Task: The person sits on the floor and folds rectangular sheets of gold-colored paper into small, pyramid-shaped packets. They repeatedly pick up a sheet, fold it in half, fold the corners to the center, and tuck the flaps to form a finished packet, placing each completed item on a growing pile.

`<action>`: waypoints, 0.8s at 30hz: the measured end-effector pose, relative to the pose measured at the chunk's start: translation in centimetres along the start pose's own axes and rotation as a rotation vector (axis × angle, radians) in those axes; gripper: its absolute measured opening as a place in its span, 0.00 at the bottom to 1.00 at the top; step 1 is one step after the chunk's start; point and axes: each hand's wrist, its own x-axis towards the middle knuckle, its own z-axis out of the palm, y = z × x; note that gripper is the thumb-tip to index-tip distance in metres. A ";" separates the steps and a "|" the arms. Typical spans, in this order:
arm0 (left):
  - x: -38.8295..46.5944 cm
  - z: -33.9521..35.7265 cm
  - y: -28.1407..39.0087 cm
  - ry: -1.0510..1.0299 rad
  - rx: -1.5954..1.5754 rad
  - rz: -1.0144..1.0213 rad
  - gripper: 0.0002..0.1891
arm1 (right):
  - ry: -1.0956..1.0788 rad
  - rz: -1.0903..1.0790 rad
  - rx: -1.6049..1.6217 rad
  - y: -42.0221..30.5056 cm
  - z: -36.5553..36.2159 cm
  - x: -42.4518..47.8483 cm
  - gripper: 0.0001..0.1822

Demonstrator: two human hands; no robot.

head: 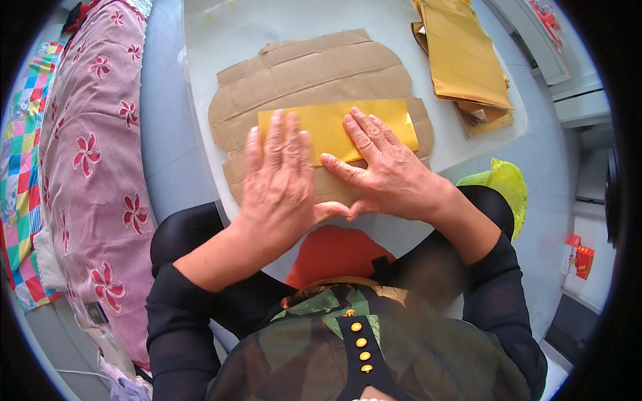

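A gold paper sheet (326, 120), long and narrow and apparently folded, lies crosswise on a flattened piece of brown cardboard (311, 75). My left hand (281, 170) is spread flat over the sheet's left part, its fingertips slightly blurred. Flat on the right part rests my right hand (381, 165), fingers apart, its index finger along the near edge. The two thumbs meet, or nearly meet, over the cardboard's near side. Neither hand grips anything. My palms hide part of the sheet's near edge.
The cardboard lies on a white table (215, 30). Stacked gold paper (466, 55) sits at the table's far right. Below the right edge is a yellow-green plastic basket or bag (506, 190). A pink flowered cover (100, 150) drapes furniture on the left. Something red (336, 255) is between my knees.
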 end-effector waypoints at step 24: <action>3.1 1.5 -2.5 -0.262 -0.152 0.105 0.39 | 0.260 0.233 -0.006 3.8 -1.1 -7.3 0.50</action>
